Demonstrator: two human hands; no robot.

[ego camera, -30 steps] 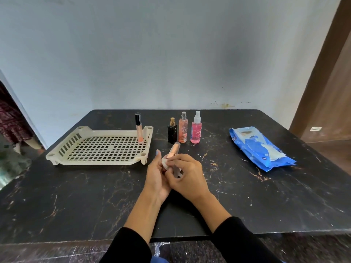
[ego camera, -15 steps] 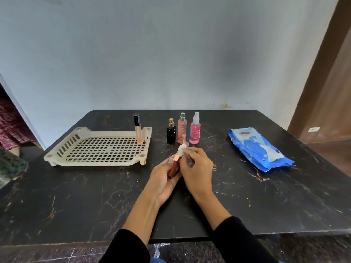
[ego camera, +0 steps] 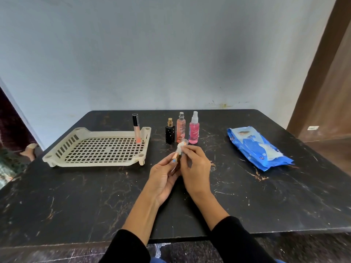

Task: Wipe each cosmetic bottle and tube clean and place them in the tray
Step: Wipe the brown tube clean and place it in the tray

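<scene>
- My left hand point(ego camera: 163, 179) holds a slim brown cosmetic tube with a copper band point(ego camera: 175, 157) in a closed grip, above the black marble-patterned tabletop point(ego camera: 95, 196).
- My right hand point(ego camera: 195, 168) pinches a small white wipe point(ego camera: 180, 149) against the tube's upper end.
- A cream perforated plastic tray point(ego camera: 57, 158) sits to the left; a peach lip-gloss tube with a black cap point(ego camera: 136, 128) stands upright in its far right corner.
- Just beyond my hands stand a black square perfume bottle point(ego camera: 170, 132), a peach spray bottle point(ego camera: 180, 128) and a pink spray bottle point(ego camera: 194, 129).
- A blue wipes packet point(ego camera: 256, 149) lies to the right.
</scene>
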